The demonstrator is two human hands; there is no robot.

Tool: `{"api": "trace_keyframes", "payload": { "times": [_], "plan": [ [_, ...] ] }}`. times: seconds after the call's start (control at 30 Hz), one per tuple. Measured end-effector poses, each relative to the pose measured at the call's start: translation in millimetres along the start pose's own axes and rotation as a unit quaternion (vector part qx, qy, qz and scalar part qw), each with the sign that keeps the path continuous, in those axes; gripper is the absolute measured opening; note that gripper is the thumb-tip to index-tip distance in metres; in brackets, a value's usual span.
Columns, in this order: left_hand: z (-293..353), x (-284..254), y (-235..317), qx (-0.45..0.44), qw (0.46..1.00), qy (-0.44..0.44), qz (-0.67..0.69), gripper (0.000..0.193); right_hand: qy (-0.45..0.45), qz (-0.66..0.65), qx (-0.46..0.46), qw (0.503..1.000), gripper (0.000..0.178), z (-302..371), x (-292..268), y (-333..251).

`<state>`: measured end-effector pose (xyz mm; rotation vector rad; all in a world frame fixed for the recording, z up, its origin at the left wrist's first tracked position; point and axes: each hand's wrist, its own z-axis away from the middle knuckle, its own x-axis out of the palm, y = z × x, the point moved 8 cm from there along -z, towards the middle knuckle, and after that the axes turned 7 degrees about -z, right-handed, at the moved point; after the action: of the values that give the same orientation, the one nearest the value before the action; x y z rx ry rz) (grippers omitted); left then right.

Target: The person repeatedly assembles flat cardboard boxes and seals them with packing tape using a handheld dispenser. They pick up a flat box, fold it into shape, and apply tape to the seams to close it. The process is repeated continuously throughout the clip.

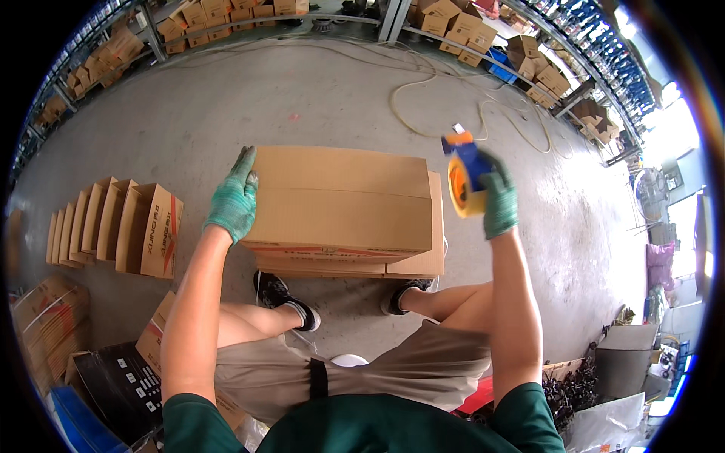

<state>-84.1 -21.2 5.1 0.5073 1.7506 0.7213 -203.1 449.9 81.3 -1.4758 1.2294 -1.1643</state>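
Note:
A closed cardboard box (340,204) stands in front of me, its top flaps meeting along a seam that runs left to right. Under it, flattened cardboard (423,260) sticks out on the right and near sides. My left hand (234,198), in a green glove, grips the box's left end, thumb by the top edge. To the right of the box and apart from it, my gloved right hand (498,198) is closed round a tape dispenser (470,174). The dispenser has a blue body, an orange front end and a roll of yellowish tape; it is slightly blurred.
Several open cartons (151,230) stand in a row on the left. A black box (121,385) and flat cardboard (53,325) lie at the lower left. Hoses (423,98) trail over the floor ahead, before shelving with small cartons (461,34). Dark parts (566,392) lie at the lower right.

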Motion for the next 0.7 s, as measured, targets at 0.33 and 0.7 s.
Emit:
{"api": "trace_keyframes", "payload": {
  "times": [0.33, 0.7],
  "plan": [
    [4.9, -12.4, 29.6, -0.06, 0.991, -0.025, -0.114, 0.048, -0.366, 0.12, 0.109, 0.916, 0.052, 6.8, 154.3, -32.8],
    [51.7, 47.5, 114.4, -0.321, 0.821, -0.117, 0.458, 0.046, -0.399, 0.133, 0.163, 0.892, 0.054, 3.1, 119.5, -14.1]
  ]
}}
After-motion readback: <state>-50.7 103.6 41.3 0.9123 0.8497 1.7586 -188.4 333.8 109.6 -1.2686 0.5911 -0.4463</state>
